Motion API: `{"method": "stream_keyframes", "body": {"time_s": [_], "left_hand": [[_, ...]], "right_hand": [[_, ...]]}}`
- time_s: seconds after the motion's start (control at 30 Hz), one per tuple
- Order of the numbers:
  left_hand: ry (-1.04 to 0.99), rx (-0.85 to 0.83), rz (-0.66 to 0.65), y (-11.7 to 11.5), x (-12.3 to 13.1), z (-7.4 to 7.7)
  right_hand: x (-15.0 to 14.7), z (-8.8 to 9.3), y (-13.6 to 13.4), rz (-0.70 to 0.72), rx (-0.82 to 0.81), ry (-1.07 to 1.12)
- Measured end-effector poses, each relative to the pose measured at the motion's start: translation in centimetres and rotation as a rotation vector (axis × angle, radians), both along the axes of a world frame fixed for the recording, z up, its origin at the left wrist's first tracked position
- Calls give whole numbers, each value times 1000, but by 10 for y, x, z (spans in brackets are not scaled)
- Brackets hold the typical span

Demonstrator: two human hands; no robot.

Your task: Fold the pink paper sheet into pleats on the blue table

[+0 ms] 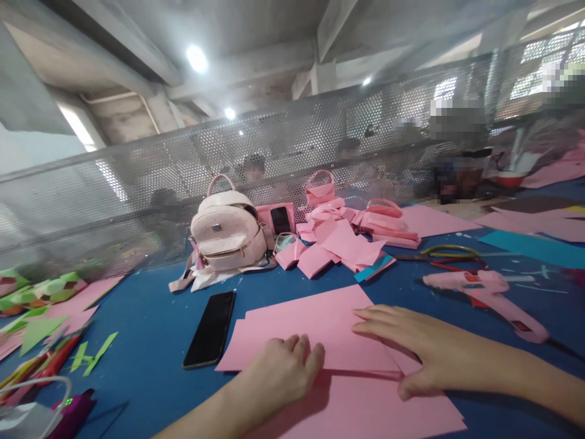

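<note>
Sheets of pink paper (pixel 311 323) lie on the blue table in front of me, one overlapping another toward my body. My left hand (pixel 286 369) is closed with curled fingers at the near edge of the upper sheet, gripping it; the fingertips are partly hidden. Across the right end of the same paper, my right hand (pixel 402 341) lies flat, fingers stretched out and thumb spread toward me. A black phone (pixel 210 329) rests left of the paper. To the right, a pink glue gun (pixel 491 299) lies on its side, close to my right forearm.
A cream backpack (pixel 228 238) stands at the back beside a pile of folded pink paper pieces (pixel 333 238). Scissors (pixel 448 253) and blue paper (pixel 534 247) lie at the right. Green scraps (pixel 94 356) and red-handled tools (pixel 59 360) are at left. A perforated metal screen (pixel 283 146) stands behind.
</note>
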State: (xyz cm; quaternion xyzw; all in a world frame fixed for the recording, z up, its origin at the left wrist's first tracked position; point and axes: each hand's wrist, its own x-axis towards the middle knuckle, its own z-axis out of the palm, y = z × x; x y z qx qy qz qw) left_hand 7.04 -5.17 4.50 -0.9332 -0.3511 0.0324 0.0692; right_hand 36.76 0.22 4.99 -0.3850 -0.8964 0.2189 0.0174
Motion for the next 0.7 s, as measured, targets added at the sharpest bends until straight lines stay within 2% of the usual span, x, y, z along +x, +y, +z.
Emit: {"method": "stream_keyframes", "body": {"time_s": [0.13,0.23,0.33,0.43,0.53,0.7], "left_hand": [[-150,-48,94,11,-14,11],[-271,-95,125,12,-20,28],[-468,-262,131,6,-21,43],[-673,-459,155,0,-21,52],[-733,-521,172,-3,-22,57],[-752,-548,187,-6,-25,67]], "right_hand": [[-6,4,-1,-8,52,188],[-15,10,-2,-165,45,441],[-25,18,-3,-319,-39,654],[-35,27,-5,-400,-153,817],[-40,33,-7,-432,-213,915],[-45,39,-10,-455,-203,966]]}}
